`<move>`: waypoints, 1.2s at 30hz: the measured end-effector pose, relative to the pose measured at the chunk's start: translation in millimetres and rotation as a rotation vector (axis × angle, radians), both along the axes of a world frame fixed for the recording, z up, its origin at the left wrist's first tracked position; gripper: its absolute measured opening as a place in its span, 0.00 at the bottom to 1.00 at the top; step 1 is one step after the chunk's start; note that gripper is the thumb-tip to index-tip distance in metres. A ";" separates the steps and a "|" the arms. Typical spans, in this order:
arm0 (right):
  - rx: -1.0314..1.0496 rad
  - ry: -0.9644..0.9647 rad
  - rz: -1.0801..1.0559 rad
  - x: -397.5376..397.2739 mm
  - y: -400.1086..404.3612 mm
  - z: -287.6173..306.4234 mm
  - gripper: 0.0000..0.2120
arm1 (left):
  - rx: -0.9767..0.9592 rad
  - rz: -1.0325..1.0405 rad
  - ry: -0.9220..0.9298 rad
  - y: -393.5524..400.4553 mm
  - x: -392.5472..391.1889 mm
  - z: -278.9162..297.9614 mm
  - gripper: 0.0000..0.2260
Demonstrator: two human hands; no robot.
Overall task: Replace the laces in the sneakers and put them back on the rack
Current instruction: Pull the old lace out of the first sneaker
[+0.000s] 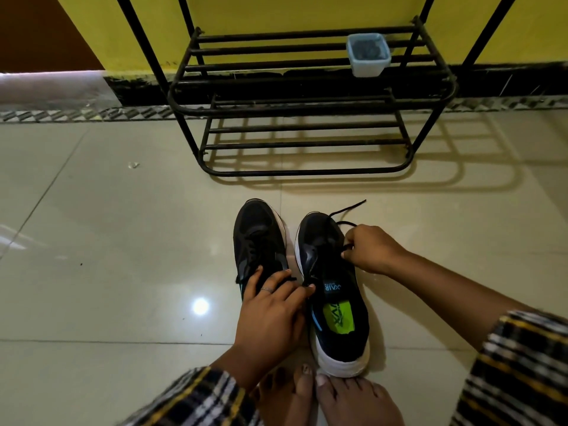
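Two black sneakers with white soles stand side by side on the tiled floor, toes pointing away from me. The left sneaker [258, 238] is laced. The right sneaker [335, 290] shows a green insole. My left hand [273, 315] lies across the gap between them, its thumb and forefinger pinching the black lace [349, 210] at the right sneaker's inner eyelets. My right hand [372, 250] grips the same lace at the shoe's outer side, and a loose end trails toward the rack. The black metal shoe rack [307, 118] stands just beyond, against the yellow wall.
A small pale-blue plastic tub [368, 55] sits on the rack's upper shelf at the right. My bare feet [335, 398] touch the right sneaker's heel. A small scrap [133, 165] lies on the floor at left.
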State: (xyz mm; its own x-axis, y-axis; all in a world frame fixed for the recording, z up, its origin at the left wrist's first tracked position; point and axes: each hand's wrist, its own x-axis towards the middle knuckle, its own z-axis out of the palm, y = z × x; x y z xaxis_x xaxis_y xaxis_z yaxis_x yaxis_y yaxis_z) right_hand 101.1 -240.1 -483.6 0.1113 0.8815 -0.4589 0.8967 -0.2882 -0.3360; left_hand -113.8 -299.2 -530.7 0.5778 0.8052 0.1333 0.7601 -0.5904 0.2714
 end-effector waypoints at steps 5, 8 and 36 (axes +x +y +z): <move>0.143 0.112 -0.020 -1.9 2.3 9.1 0.06 | 0.003 -0.001 0.002 -0.3 -0.4 0.0 0.15; 0.399 0.265 -0.129 -0.8 7.4 26.8 0.07 | 0.005 0.001 0.005 -0.2 0.0 0.5 0.15; 0.588 0.378 -0.540 38.8 -0.7 -5.4 0.13 | 0.008 0.009 -0.002 0.8 0.8 -1.7 0.14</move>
State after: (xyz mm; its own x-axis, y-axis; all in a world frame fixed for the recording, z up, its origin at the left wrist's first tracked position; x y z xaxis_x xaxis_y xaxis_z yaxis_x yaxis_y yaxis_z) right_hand 140.0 -240.8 -489.0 0.5132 0.8574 -0.0379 0.4871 -0.3273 -0.8097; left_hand -113.1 -298.4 -532.4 0.5705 0.8092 0.1407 0.7648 -0.5858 0.2681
